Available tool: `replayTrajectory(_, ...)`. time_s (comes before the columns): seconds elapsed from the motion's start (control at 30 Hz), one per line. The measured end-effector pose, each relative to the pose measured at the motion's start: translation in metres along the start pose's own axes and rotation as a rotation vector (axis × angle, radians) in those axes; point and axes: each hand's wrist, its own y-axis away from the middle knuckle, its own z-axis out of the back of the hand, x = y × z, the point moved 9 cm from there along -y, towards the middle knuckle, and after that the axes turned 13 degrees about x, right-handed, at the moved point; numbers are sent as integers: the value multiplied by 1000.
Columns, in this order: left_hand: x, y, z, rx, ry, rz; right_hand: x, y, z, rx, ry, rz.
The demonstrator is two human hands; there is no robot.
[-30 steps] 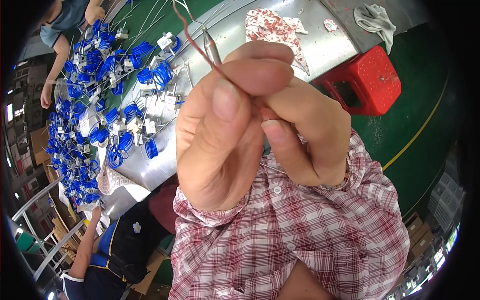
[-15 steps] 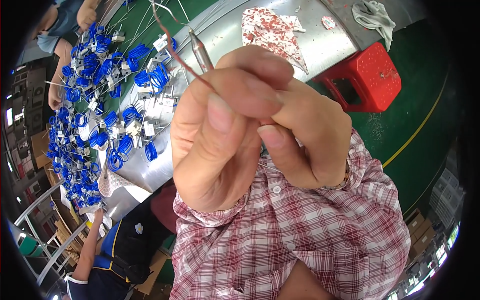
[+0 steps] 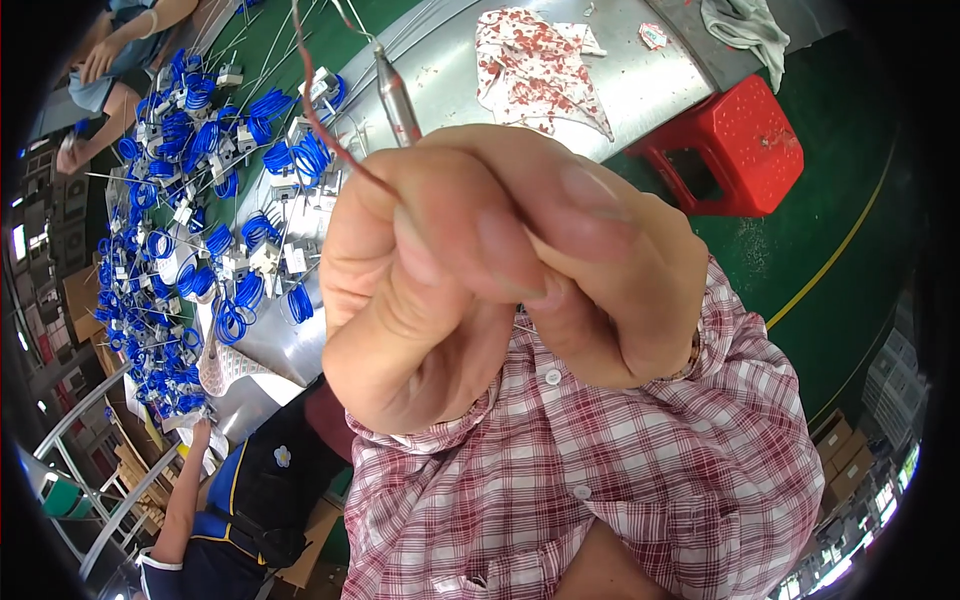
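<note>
Close before me, my left hand [image 3: 415,280] is closed in a pinch on a thin reddish wire [image 3: 312,105], which runs up and leftward out of its fingers. My right hand [image 3: 630,270] presses against it, fingers curled and fingertips touching the left ones. Whatever the right fingers grip is hidden between the two hands. Just above the left knuckles, a slim silvery tube with a tapered tip [image 3: 395,95] sticks up, its lower end covered by the hand. A thin light wire stands at its tip.
Blue coiled leads with grey-white boxes [image 3: 205,130] heap along the metal table [image 3: 640,90] to the left. A red-spotted cloth [image 3: 535,65] lies on top; a red stool [image 3: 750,150] stands at right. Co-workers' arms [image 3: 185,480] reach in at left.
My hands have pressed closer together, and the right thumb tip is now mostly covered by my left fingers. The left hand shifted slightly left and down. A co-worker's hands at upper left moved.
</note>
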Motion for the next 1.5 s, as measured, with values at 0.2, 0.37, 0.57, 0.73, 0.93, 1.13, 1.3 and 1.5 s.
replayTrajectory(0.2, -11, 0, 15, -9, 36, -28, -2, 3, 1, -4, -11, -19)
replayTrajectory(0.37, -14, -2, 10, -15, 47, -57, 3, -2, -2, -11, -33, -19)
replayTrajectory(0.57, -18, 1, 6, -24, 66, -91, 9, 0, -2, -17, -56, -26)
replayTrajectory(0.73, -10, 2, 8, -25, 118, -110, 5, 6, 0, -19, -45, -53)
replayTrajectory(0.93, -8, -1, 0, -29, 128, -148, 9, 1, 0, -27, -72, -49)
replayTrajectory(1.13, -13, 1, 4, -34, 169, -178, 5, 1, -1, -30, -76, -68)
replayTrajectory(1.3, -4, 6, -6, -46, 182, -199, 13, 9, 1, -39, -101, -78)
replayTrajectory(1.5, 11, 4, 0, -107, 139, -20, 9, 5, 9, 38, -123, -52)
